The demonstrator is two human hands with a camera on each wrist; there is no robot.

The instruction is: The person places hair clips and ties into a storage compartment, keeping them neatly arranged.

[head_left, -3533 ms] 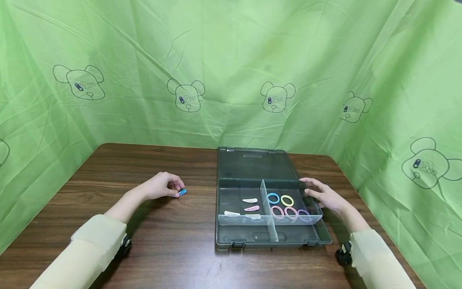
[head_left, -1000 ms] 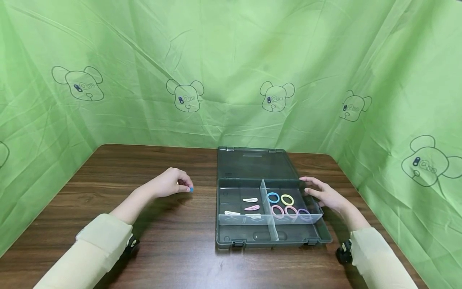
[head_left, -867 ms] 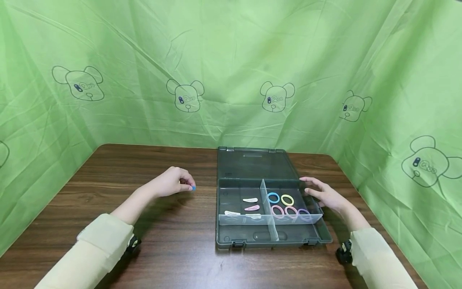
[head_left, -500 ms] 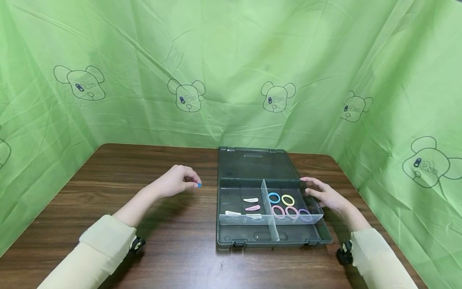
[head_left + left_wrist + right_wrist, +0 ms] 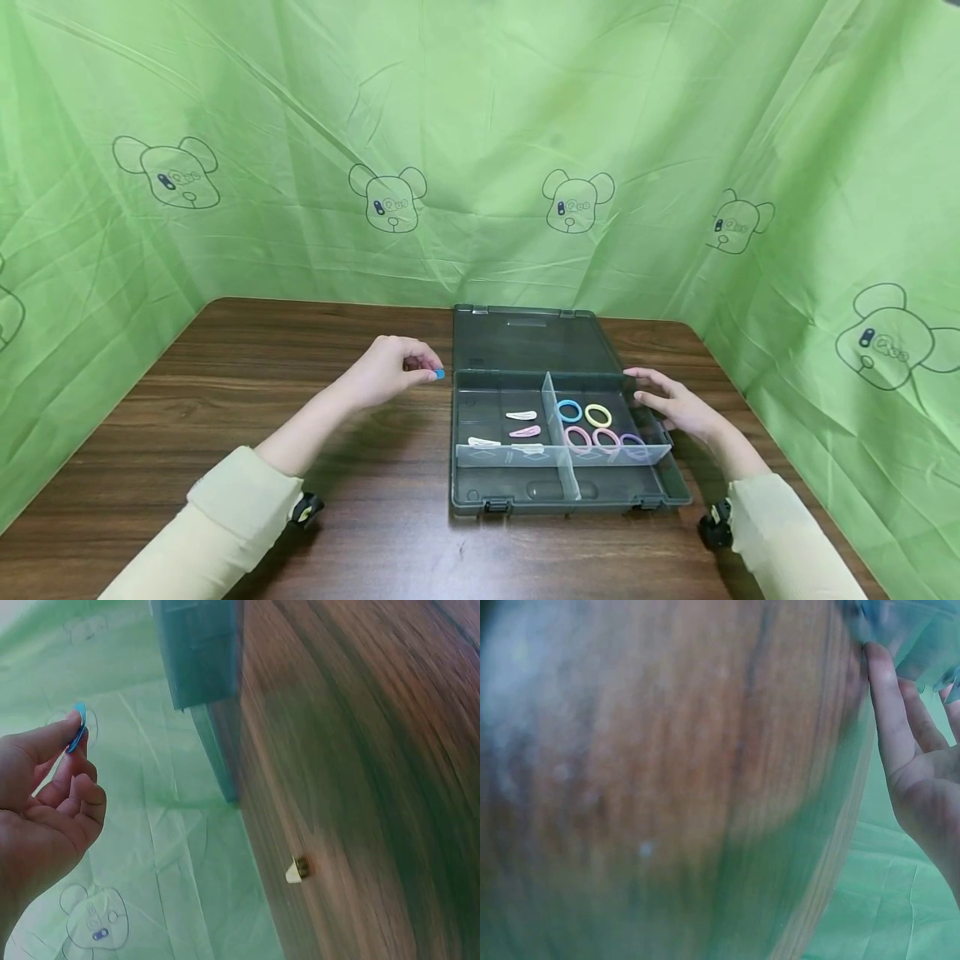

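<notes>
My left hand (image 5: 386, 371) pinches a blue hair clip (image 5: 440, 374) between thumb and fingertip, above the table just left of the box. The left wrist view shows the same hair clip (image 5: 77, 729) edge-on. A dark translucent divided box (image 5: 517, 505) lies with its lid (image 5: 532, 342) laid back. Its back left compartment holds several hair clips, white (image 5: 521, 415) and pink (image 5: 525, 431). In the back right one lie several hair ties, such as a blue one (image 5: 569, 411) and a yellow one (image 5: 597, 415). My right hand (image 5: 678, 408) rests loosely against the box's right side.
Both front compartments of the box show bare floors. A small pale-yellow and dark object (image 5: 298, 870) sits on the wooden table (image 5: 375, 517) in the left wrist view; its kind is unclear. Green cloth (image 5: 480, 125) hangs around the table's back and sides.
My left hand has lifted the blue hair clip off the table and carried it rightward and away from me, close to the box. The right hand and the box's contents stay as they were.
</notes>
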